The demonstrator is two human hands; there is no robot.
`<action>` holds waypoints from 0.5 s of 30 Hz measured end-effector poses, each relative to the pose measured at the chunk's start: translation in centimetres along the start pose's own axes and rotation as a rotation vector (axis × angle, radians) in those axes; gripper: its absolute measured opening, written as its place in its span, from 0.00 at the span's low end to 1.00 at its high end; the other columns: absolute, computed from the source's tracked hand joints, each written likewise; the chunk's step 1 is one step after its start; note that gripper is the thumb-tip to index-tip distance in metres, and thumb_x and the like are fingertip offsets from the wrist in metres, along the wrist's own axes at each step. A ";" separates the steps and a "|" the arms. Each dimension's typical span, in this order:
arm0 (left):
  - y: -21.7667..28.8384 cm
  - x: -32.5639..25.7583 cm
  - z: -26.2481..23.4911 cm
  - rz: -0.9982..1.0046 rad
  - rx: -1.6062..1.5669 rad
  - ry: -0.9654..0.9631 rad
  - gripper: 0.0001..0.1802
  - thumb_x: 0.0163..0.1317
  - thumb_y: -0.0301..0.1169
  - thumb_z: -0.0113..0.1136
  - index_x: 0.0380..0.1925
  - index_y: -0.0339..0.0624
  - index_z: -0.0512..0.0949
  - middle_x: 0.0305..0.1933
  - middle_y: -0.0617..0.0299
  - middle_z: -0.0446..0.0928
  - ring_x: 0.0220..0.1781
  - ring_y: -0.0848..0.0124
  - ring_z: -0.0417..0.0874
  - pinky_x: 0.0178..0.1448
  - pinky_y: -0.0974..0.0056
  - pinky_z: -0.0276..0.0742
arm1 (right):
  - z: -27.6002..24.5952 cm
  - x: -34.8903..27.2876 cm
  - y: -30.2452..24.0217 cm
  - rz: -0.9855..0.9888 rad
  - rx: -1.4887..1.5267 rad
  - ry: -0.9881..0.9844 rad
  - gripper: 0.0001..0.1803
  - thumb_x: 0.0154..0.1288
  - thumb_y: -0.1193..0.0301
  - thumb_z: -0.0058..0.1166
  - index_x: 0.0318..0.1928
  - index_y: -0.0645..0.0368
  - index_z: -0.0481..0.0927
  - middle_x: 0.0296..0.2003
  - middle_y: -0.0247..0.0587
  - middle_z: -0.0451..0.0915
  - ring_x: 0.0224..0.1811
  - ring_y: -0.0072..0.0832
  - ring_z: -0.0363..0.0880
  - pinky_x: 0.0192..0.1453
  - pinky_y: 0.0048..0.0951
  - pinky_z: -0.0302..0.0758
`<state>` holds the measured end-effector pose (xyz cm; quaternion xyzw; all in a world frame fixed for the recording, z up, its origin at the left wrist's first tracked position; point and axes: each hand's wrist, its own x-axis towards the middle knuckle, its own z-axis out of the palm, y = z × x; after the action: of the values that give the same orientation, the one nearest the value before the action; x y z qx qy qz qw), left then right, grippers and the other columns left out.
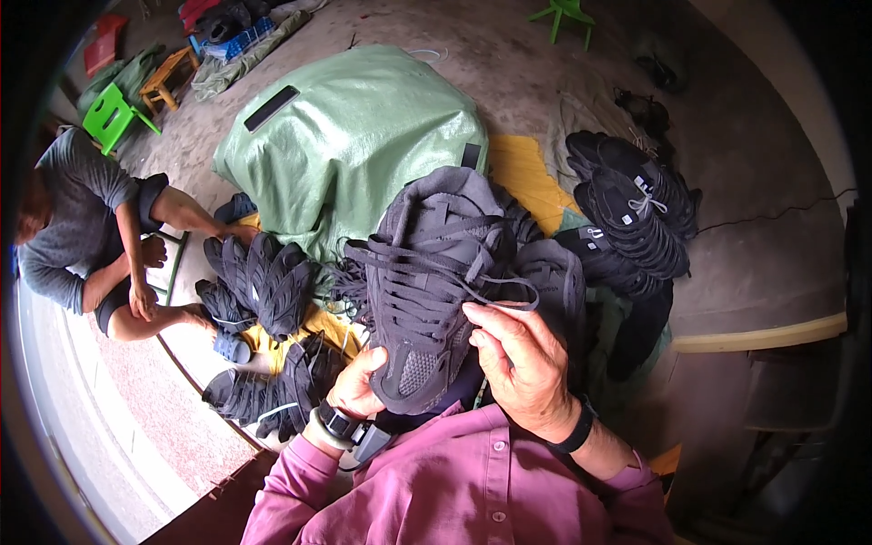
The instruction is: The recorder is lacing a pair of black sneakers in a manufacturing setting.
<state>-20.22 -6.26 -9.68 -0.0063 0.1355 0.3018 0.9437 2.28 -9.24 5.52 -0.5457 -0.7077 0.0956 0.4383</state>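
Observation:
Close in front of me is a black lace-up sneaker, its toe pointing toward my body and its tongue away. My left hand grips it at the left of the toe, thumb on the upper and the other fingers hidden underneath. At the right side of the lacing, my right hand has its thumb and fingers drawn together at a loop of black shoelace. The laces criss-cross the upper, with loose lengths lying over the top. Another black shoe shows partly behind it on the right.
Beyond the sneaker stands a large pale green sack. Black shoes are bunched at the left, more in a row at the right. A person sits at far left, near a green chair. Yellow sheeting covers some floor.

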 end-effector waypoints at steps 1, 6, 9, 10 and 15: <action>0.1 -0.1 -0.3 -0.015 0.003 -0.023 0.41 0.64 0.35 0.72 0.74 0.37 0.65 0.72 0.47 0.73 0.71 0.52 0.77 0.78 0.44 0.68 | 0.0 -0.1 0.0 0.004 -0.004 -0.012 0.17 0.65 0.83 0.63 0.54 0.62 0.85 0.44 0.46 0.85 0.38 0.31 0.87 0.42 0.28 0.84; 0.1 0.0 -1.4 -0.035 -0.026 -0.062 0.42 0.66 0.35 0.70 0.76 0.36 0.62 0.75 0.47 0.70 0.74 0.53 0.74 0.81 0.45 0.65 | 0.2 -0.1 0.1 0.025 0.031 -0.017 0.19 0.66 0.85 0.62 0.57 0.63 0.83 0.44 0.45 0.85 0.37 0.29 0.87 0.43 0.28 0.84; 0.0 0.1 -1.5 -0.047 -0.057 -0.079 0.41 0.66 0.34 0.70 0.75 0.36 0.62 0.75 0.47 0.70 0.74 0.52 0.74 0.80 0.45 0.66 | 0.1 0.1 0.4 0.021 0.070 -0.010 0.21 0.67 0.86 0.59 0.60 0.64 0.80 0.44 0.44 0.85 0.36 0.29 0.87 0.42 0.28 0.84; 0.0 0.1 -1.5 -0.052 -0.062 -0.081 0.41 0.66 0.34 0.70 0.75 0.36 0.62 0.75 0.47 0.70 0.74 0.52 0.74 0.80 0.45 0.66 | 0.0 0.1 0.4 0.060 0.101 -0.015 0.23 0.66 0.85 0.61 0.61 0.61 0.79 0.43 0.44 0.84 0.39 0.34 0.87 0.43 0.31 0.84; -0.4 -0.1 -1.8 -0.058 -0.064 -0.083 0.41 0.66 0.34 0.70 0.75 0.36 0.62 0.75 0.46 0.70 0.74 0.52 0.74 0.80 0.44 0.65 | -0.5 0.5 0.5 0.170 0.180 -0.012 0.25 0.68 0.83 0.60 0.65 0.61 0.76 0.39 0.43 0.84 0.39 0.36 0.87 0.44 0.33 0.83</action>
<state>-20.57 -6.79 -11.46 -0.0277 0.0865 0.2782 0.9562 2.99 -8.76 5.73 -0.5618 -0.6501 0.1989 0.4713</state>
